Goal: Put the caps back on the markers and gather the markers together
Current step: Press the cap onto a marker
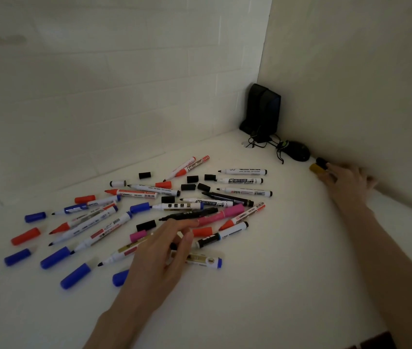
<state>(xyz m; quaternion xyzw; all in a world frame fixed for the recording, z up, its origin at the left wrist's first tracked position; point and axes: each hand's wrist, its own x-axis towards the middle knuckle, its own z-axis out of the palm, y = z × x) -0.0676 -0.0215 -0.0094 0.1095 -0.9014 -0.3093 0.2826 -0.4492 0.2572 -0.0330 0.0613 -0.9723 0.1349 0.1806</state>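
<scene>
White walls point(99, 84) meet in a corner at 1 o'clock, above a white tabletop point(275, 293) that fills the lower half of the view.

Left hand point(160, 253): enters from 6 o'clock, palm down, fingers straight and slightly spread, its grip apart. The fingers lie over the near edge of the marker spread.

Right hand point(345, 180): reaches to 3 o'clock along the right wall, well apart from the spread. Its fingertips touch a gold piece point(315, 168) and a black piece point(322, 162) that lie at the foot of the wall. Whether the grip is clamped on either cannot be told.

Black device point(262, 109): stands upright in the corner, with cables trailing from its foot.

Markers point(244, 191): many, lying flat from 9 o'clock to the centre of the tabletop. Most have white barrels and bare tips. They point in mixed directions and several cross.

Computer mouse point(298, 150): black, just beside the device at its 4 o'clock.

Pink marker point(221, 214): lies mid-spread, just beyond the left index fingertip.

Blue caps point(55, 257): loose, grouped at 8 o'clock of the spread.

Red cap point(25, 236): loose at 9 o'clock of the spread, between blue caps.

Black caps point(192, 178): loose, at 12 o'clock of the spread, among the marker tips.
</scene>
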